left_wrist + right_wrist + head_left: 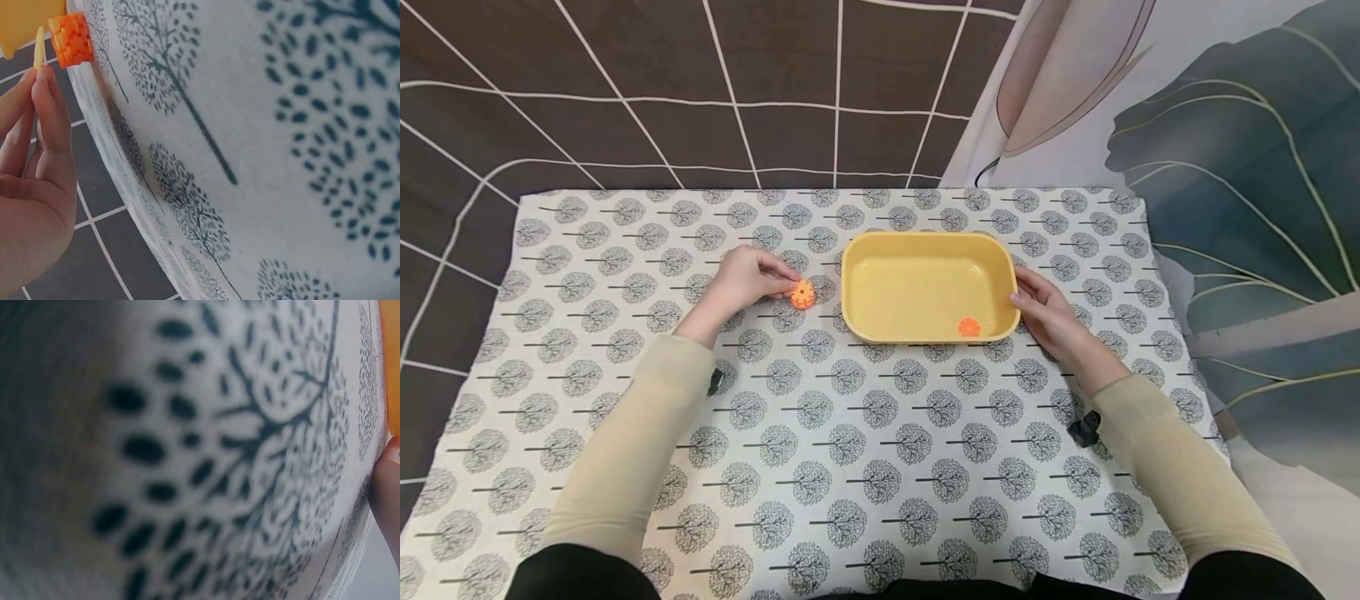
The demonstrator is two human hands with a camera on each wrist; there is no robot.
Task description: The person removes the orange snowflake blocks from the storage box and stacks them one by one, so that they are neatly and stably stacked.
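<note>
My left hand (750, 279) pinches a thin yellow-orange notched disc (39, 49) edge-on between thumb and fingertips. Right by it, on the patterned cloth, is a short stack of orange notched discs (70, 39); a small gap separates the two in the left wrist view. A yellow plastic tub (925, 237) stands to the right of that hand. One flat orange notched disc (969, 327) lies inside it, near the front right corner. My right hand (1054, 321) grips the tub's right end, thumb at the rim and fingers along the outer side. In the right wrist view only part of this hand shows.
A white cloth printed with grey trees (880, 450) covers the table. Behind the table hangs a dark fabric with white grid lines (775, 58); a patterned curtain (1240, 167) is at the right. Small black devices (1084, 429) sit at the wrists.
</note>
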